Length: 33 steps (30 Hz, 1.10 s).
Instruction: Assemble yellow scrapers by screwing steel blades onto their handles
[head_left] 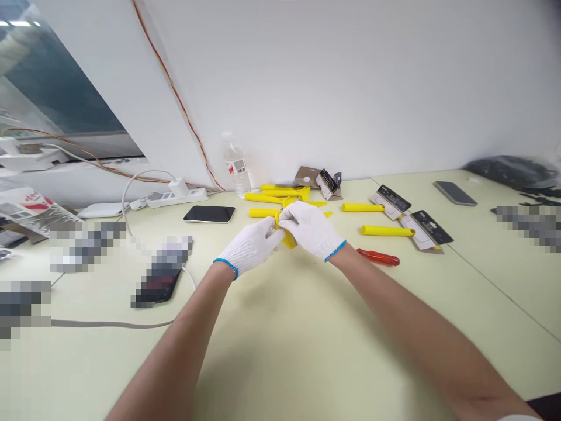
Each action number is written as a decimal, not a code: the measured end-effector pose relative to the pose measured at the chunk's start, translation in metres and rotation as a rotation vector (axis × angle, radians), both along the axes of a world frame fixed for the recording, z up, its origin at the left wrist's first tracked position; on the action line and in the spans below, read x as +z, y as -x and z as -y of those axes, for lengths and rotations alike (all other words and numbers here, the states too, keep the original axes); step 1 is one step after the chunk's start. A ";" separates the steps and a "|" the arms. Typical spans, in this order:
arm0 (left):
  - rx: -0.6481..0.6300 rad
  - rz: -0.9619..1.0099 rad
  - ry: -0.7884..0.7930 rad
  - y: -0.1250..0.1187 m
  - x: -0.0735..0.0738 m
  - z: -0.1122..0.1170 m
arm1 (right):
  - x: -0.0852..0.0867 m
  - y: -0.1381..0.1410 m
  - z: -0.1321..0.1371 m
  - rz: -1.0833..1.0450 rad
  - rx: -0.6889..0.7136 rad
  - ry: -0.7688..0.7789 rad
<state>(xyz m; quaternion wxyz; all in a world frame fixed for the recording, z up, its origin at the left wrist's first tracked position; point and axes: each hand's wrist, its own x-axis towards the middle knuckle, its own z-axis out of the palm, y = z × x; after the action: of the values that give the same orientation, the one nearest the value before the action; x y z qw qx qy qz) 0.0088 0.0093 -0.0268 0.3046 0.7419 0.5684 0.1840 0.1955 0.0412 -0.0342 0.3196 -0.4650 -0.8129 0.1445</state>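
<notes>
At the centre of the frame, our left hand (252, 248) and right hand (312, 230) both gripped a yellow tool (289, 239).

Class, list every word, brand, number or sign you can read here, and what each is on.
No text is readable:
Bottle label: too small.
Nearer right-hand card: blurred.
Farther right-hand card: blurred.
Dark card by the wall: blurred.
Plastic wrapper, left: red print, blurred.

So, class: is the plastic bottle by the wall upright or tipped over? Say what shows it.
Upright: the plastic bottle stands on its base on the table, its narrow neck at the top.
</notes>
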 end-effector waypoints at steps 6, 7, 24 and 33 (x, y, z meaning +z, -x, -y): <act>-0.019 -0.016 -0.046 0.000 -0.006 -0.003 | 0.006 0.001 0.005 -0.005 -0.098 0.045; -0.022 -0.026 -0.061 0.000 -0.006 -0.003 | 0.007 0.001 0.006 -0.034 -0.136 0.067; 0.023 -0.061 -0.151 -0.005 0.010 0.005 | 0.017 -0.018 0.002 -0.327 0.011 0.623; -0.123 -0.439 -0.436 -0.013 0.014 0.010 | 0.007 -0.025 -0.008 -0.705 0.007 0.924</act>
<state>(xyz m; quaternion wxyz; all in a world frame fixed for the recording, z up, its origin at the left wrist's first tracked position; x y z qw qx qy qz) 0.0219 -0.0004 -0.0126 0.0188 0.8446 0.5218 0.1183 0.2204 0.0495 -0.0268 0.3342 -0.4772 -0.5117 0.6315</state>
